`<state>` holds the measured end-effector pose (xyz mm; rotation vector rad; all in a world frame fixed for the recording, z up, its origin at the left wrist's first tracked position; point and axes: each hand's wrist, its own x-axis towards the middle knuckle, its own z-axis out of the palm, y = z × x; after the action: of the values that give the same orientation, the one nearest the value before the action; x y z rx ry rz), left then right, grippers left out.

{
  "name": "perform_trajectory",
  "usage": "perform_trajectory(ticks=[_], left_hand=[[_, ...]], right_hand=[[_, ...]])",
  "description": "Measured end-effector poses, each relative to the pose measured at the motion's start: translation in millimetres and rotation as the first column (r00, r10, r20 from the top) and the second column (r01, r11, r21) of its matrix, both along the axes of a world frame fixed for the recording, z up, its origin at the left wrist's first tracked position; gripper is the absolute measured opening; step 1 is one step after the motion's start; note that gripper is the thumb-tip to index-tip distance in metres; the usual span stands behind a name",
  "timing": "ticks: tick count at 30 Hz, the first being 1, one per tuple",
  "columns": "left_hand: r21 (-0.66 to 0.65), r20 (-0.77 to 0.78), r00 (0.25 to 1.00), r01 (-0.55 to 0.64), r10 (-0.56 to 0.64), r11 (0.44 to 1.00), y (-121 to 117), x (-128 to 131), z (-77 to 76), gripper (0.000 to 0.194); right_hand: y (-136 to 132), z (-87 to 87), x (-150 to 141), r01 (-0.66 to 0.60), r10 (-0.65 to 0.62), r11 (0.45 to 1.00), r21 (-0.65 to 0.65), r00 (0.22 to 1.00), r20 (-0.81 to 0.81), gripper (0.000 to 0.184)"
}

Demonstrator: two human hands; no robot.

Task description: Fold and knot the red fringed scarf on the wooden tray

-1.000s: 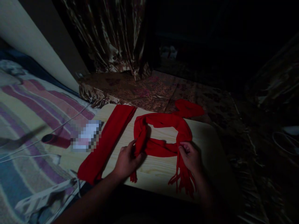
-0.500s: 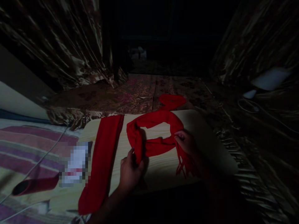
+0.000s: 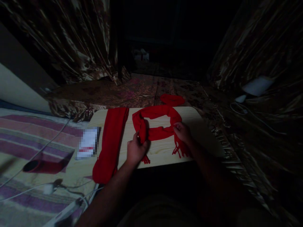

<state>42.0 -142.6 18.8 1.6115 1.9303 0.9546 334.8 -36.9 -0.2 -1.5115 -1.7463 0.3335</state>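
Observation:
A red fringed scarf [image 3: 158, 134] lies in a rough ring on a pale wooden board [image 3: 132, 151]. My left hand [image 3: 136, 147] is closed on the ring's near left part, with a bit of fringe showing below it. At the near right part, my right hand [image 3: 182, 130] pinches the scarf, and longer fringe hangs under its fingers. Left of the ring, a folded red cloth strip [image 3: 110, 142] runs down the board and past its near edge. Beyond the far edge sits another red cloth loop [image 3: 172, 100]; whether it joins the scarf I cannot tell.
A blurred white packet [image 3: 87, 143] and a dark red tube [image 3: 44, 166] lie to the left, near a striped bedcover [image 3: 28, 135]. Cables and a power strip [image 3: 63, 214] are at lower left. A white lamp [image 3: 258, 85] stands right; patterned curtains [image 3: 82, 41] hang behind.
The view has shifted, so the board sits higher and more of the cables shows. Both hands keep their hold on the scarf, whose ring looks little changed.

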Motion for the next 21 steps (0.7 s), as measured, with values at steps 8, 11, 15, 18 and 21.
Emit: perform_trajectory(ticks=[8,11,15,18,21], left_hand=[[0.031,0.013,1.000,-0.024,0.024,0.999,-0.4,0.3,0.9,0.071],[0.025,0.017,1.000,-0.016,0.015,1.000,1.4,0.3,-1.6,0.071],[0.013,0.043,0.999,-0.032,0.031,0.999,5.3,-1.4,-7.0,0.070],[0.023,0.051,0.998,-0.036,0.035,0.999,6.2,-3.0,-9.8,0.067],[0.032,0.047,0.998,-0.033,0.032,0.999,5.9,-3.5,-10.8,0.065]], right_hand=[[-25.0,0.0,5.7,-0.025,0.024,0.999,0.028,0.999,0.040,0.044],[-36.5,-1.0,6.7,-0.010,0.009,0.999,0.041,1.000,0.009,0.044],[-40.8,-0.2,7.1,0.078,-0.082,0.996,-0.038,0.988,-0.133,0.034],[-39.0,0.6,9.1,0.105,-0.115,0.992,-0.063,0.975,-0.192,0.026],[-37.6,-0.3,11.3,0.129,-0.134,0.991,-0.042,0.978,-0.162,0.022]])
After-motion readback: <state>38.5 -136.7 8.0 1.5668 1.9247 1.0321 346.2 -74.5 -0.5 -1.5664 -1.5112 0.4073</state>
